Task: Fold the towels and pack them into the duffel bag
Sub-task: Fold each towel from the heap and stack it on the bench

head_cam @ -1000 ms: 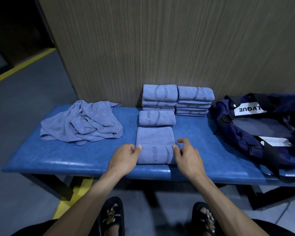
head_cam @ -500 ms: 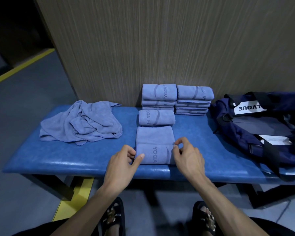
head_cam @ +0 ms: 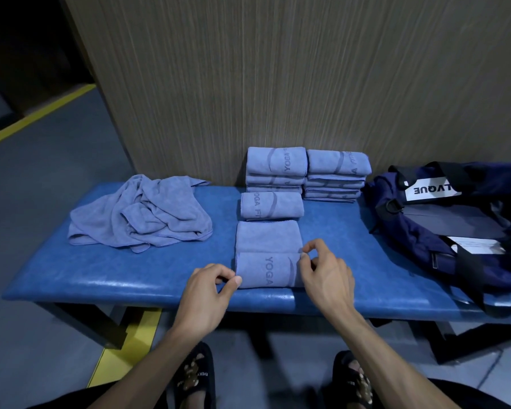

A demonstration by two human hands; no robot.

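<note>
The bench [head_cam: 130,278] stood against a wood-grain wall [head_cam: 278,69], which gave the folded stock something to lean back on. At its right end lay the bag [head_cam: 443,231], its top gaping toward the towels, probably so packing would need only a short carry; nothing blue showed inside it, so packing had seemingly not begun.

At the left end sat the heap [head_cam: 142,215] of unfolded towels, kept well apart from the finished ones. Two stacks [head_cam: 307,172] of folded towels stood side by side, touching the wall. Just in front of the left stack lay one folded towel [head_cam: 272,205] on its own, apparently awaiting stacking.

Nearest the person lay the towel [head_cam: 267,255] in hand, squared to the bench edge, its near part doubled over the far part so the "YOGA" print faced up.

The left hand [head_cam: 210,293] had its fingers curled, thumb and forefinger pinching the towel's near left corner. The right hand [head_cam: 325,276] was likewise curled at the right edge, fingertips nipping the fold, the forefinger raised a little. Holding both sides at once looked meant to keep the edges aligned for the next fold.
</note>
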